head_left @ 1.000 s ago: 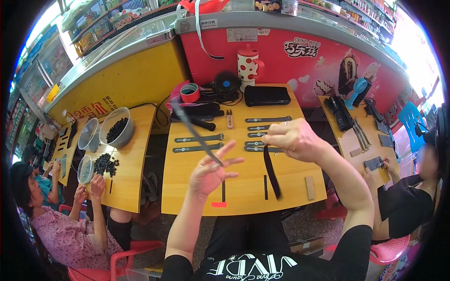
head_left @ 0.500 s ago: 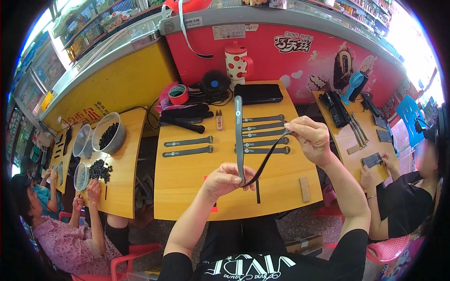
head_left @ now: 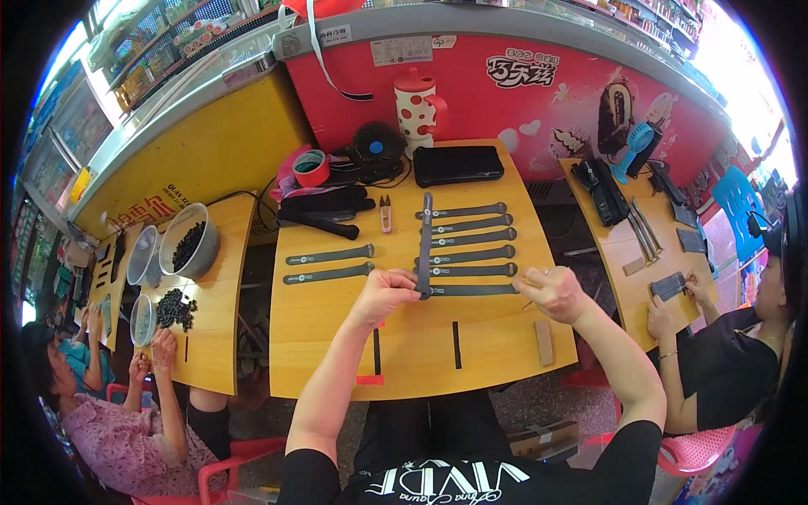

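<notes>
A grey strap (head_left: 471, 290) is held above the near-middle part of the wooden table (head_left: 307, 316), between the two hands. By the left hand (head_left: 385, 295) it is pinched where a corner is made: one part is pointed away from the body, across the ends of the laid straps, and the other part is stretched toward the right. By the right hand (head_left: 555, 293) the far end of this part seems to be gripped between the closed thumb and fingers, probably so that the length is kept straight and without twist. Whether the strap is touched to the table cannot be told.

Just beyond it, a column of five laid straps (head_left: 471, 255) is arranged nearly parallel, with small gaps, perhaps so that each one can be counted and picked easily. A separate pair of straps (head_left: 328, 272) is placed to the left. Small snips (head_left: 385, 217), a red tape roll (head_left: 311, 171) and a black case (head_left: 459, 165) are put toward the far edge, it seems in order that the near surface is left for the hands. A tan block (head_left: 544, 343) is set near the right edge.
</notes>
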Demonstrator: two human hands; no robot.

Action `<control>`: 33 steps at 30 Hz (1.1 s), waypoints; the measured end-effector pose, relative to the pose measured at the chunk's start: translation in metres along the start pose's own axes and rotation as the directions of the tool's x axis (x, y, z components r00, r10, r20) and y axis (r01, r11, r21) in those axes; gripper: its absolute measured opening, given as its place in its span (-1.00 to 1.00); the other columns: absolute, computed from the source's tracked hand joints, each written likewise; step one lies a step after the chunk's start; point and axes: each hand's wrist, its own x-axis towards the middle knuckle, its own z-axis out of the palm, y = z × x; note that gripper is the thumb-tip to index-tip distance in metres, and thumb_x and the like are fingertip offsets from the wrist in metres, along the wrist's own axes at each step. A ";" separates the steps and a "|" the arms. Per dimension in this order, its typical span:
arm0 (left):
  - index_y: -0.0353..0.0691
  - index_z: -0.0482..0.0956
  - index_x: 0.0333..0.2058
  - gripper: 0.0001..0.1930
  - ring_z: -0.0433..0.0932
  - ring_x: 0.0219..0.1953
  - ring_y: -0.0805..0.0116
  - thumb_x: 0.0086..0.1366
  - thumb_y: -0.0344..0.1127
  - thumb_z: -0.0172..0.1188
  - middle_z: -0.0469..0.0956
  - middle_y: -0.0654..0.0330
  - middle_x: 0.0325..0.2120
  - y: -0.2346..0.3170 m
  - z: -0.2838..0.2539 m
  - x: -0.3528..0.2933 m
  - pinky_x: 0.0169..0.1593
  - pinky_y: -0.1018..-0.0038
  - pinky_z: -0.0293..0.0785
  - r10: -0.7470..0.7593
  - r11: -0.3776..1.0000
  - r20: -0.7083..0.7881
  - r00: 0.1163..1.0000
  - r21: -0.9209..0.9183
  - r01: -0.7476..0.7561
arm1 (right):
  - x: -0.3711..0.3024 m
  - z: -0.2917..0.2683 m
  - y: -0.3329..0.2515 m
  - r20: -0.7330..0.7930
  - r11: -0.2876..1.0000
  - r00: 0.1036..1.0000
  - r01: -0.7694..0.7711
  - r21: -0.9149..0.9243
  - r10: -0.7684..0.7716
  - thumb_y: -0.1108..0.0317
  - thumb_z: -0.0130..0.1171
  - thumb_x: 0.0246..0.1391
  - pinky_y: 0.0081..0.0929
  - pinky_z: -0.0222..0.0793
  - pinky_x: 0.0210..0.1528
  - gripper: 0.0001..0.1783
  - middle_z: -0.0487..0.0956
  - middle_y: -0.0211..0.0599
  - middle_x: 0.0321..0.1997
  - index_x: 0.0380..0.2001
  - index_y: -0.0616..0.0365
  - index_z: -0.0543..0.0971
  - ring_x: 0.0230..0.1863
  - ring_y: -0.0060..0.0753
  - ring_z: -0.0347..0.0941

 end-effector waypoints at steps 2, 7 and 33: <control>-0.45 0.68 -0.43 -0.92 0.54 -0.26 0.43 0.04 -0.63 0.29 0.61 0.13 -0.23 -0.003 0.010 0.004 -0.15 0.54 0.44 0.035 0.999 -0.026 0.999 0.042 -0.034 | -0.010 0.014 0.002 0.025 0.998 0.999 0.039 -0.056 -0.038 0.33 0.15 -0.14 -0.49 0.45 -0.48 -0.69 0.47 -0.37 -0.33 -0.24 0.10 0.59 -0.45 -0.44 0.52; -0.48 0.65 -0.44 -0.93 0.54 -0.32 0.47 0.06 -0.58 0.29 0.61 0.12 -0.23 -0.009 0.022 0.005 -0.24 0.56 0.45 0.154 0.935 -0.128 0.980 0.338 -0.103 | -0.015 0.031 0.009 0.102 0.982 0.993 0.079 -0.174 -0.062 0.34 0.14 -0.14 -0.53 0.45 -0.47 -0.69 0.49 -0.39 -0.32 -0.25 0.18 0.59 -0.46 -0.45 0.50; -0.35 0.63 -0.29 -0.94 0.59 -0.38 0.48 0.28 -0.52 0.22 0.66 0.16 -0.40 0.041 0.058 -0.143 -0.34 0.59 0.46 0.101 0.778 -0.112 0.989 -0.611 -0.149 | 0.102 -0.038 -0.196 0.292 -0.156 0.768 -0.248 0.956 0.569 0.51 0.23 0.19 -0.66 0.42 -0.32 -0.87 0.61 -0.41 -0.33 -0.20 0.30 0.61 -0.35 -0.66 0.50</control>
